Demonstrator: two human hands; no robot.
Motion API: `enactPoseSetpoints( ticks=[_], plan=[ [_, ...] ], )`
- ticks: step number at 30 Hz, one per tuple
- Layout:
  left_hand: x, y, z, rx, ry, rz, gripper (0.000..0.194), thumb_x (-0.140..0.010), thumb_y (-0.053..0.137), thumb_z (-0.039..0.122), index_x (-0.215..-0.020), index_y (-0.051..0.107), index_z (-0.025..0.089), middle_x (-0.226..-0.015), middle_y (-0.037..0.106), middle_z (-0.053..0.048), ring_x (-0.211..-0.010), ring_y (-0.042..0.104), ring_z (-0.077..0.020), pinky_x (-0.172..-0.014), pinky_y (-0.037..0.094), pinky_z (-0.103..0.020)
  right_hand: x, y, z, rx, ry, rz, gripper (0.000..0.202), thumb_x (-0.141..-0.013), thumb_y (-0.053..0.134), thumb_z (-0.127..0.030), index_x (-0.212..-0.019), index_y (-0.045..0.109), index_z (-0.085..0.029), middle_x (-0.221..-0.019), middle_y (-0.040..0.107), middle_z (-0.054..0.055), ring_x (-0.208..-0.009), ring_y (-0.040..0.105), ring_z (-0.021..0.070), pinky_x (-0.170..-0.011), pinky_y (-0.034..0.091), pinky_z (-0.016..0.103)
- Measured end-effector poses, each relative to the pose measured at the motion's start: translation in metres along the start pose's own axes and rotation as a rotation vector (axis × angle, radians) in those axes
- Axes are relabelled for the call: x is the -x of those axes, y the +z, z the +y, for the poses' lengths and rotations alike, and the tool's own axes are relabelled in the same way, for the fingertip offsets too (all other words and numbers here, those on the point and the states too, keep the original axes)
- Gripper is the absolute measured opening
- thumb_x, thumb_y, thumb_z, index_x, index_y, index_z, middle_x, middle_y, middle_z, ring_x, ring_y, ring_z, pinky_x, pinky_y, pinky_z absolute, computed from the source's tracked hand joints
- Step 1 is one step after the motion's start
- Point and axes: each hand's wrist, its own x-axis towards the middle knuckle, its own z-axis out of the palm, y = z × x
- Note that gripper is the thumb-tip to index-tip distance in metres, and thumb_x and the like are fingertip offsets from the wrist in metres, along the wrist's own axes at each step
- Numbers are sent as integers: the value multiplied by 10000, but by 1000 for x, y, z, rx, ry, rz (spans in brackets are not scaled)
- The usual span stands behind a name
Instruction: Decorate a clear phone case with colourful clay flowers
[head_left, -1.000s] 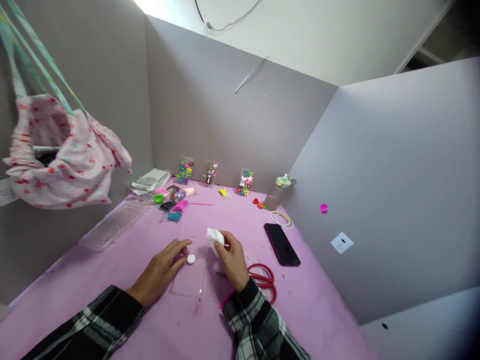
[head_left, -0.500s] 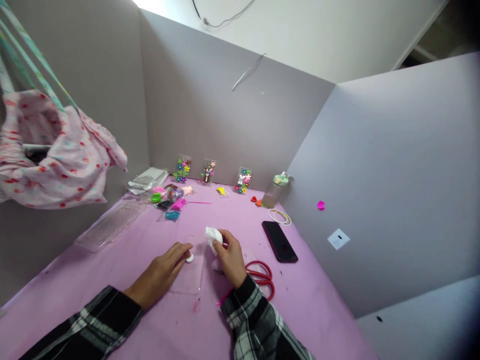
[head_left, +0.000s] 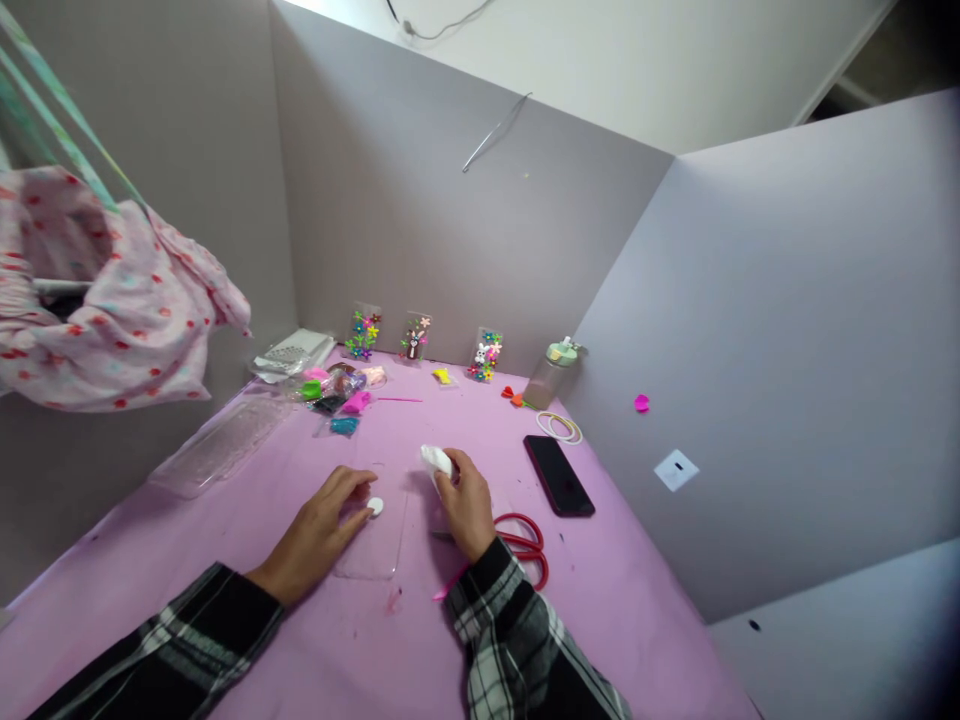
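A small round white clay piece (head_left: 376,507) lies on a clear phone case (head_left: 382,560), which rests flat on the pink-covered table. My left hand (head_left: 319,530) reaches over the case's left side, fingers and thumb apart, the thumb tip at the edge of the round piece. Just right of the case, my right hand (head_left: 466,505) is closed around a white clay packet (head_left: 436,461), whose top sticks out past the fingers. Red-handled scissors (head_left: 529,540) lie beside my right wrist, their blades partly hidden by the hand.
A dark phone (head_left: 559,476) and bangles (head_left: 559,428) lie to the right, near a bottle (head_left: 551,375). Three decorated cases (head_left: 486,355) lean on the back wall. Clay packets (head_left: 345,427) and a clear plastic tray (head_left: 221,445) are at left. A spotted cloth bag (head_left: 135,300) hangs there.
My left fingers have lifted off the round white piece and spread, leaving it in fuller view. My right hand has shifted slightly right with the packet. The camera view has moved a little.
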Motion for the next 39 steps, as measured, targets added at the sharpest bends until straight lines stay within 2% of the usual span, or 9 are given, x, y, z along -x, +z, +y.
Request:
enactPoseSetpoints(
  ticks=[3,5,9,13,16,20,33,36,39],
  plan=[
    [1,-2,-3,-18,-42,-10,375,-866,607,317,-1229,537,259,-1128,603,-57,-1061,622,-243,-927,515,-395,2,-2,4,149,-95,16,417,-811,581,-175,-1227,583,-162,-1151,643,127,-1069,559,261,-974,427,444],
    [2,-4,-5,-50,-52,-22,459,-829,652,313,-1267,527,256,-1175,610,-66,-1104,608,-257,-963,496,-419,5,-3,-3,183,-194,-6,458,-827,566,-149,-1285,544,-154,-1208,616,147,-1136,521,274,-1006,405,467],
    [3,-5,-10,-98,-20,-41,511,-783,701,315,-1263,544,239,-1119,659,-75,-1079,605,-280,-963,485,-468,17,0,-25,94,-399,-224,517,-873,459,-56,-1370,473,-198,-1109,682,85,-1066,557,222,-983,427,404],
    [2,-4,-13,-94,-8,-40,473,-784,704,334,-1224,560,236,-1091,664,-80,-1049,606,-281,-933,494,-472,27,6,-37,67,-515,-410,568,-854,469,-14,-1380,468,-230,-1036,725,46,-1000,585,213,-930,442,375],
    [1,-4,-11,-90,-23,-44,448,-782,704,354,-1196,578,234,-1096,664,-83,-1057,603,-286,-941,488,-473,29,10,-37,110,-533,-459,583,-846,478,-13,-1386,471,-233,-1010,722,51,-990,593,215,-920,440,362],
    [0,-3,-10,-85,-32,-36,462,-763,718,346,-1193,587,237,-1104,669,-82,-1064,602,-288,-941,488,-467,30,12,-37,141,-507,-446,569,-827,491,-5,-1354,512,-220,-1014,711,57,-976,585,217,-903,437,349],
    [0,-4,-8,-75,-33,-54,409,-781,706,333,-1163,592,241,-1082,665,-71,-1038,599,-280,-916,488,-449,31,16,-41,168,-501,-493,656,-798,503,17,-1406,433,-218,-1113,676,67,-1058,552,222,-960,414,369],
    [0,-2,-8,-69,-51,-53,409,-777,707,345,-1157,603,236,-1080,670,-72,-1043,602,-282,-922,490,-450,31,18,-40,226,-484,-473,625,-820,510,-5,-1408,427,-200,-1118,661,92,-1042,556,233,-927,432,376],
    [1,-3,-10,-30,-87,-54,497,-763,720,378,-1213,575,226,-1146,658,-87,-1087,604,-281,-968,478,-449,31,20,-36,210,-477,-400,539,-860,506,-37,-1376,459,-187,-1100,671,95,-1020,571,230,-910,447,373]
  ],
)
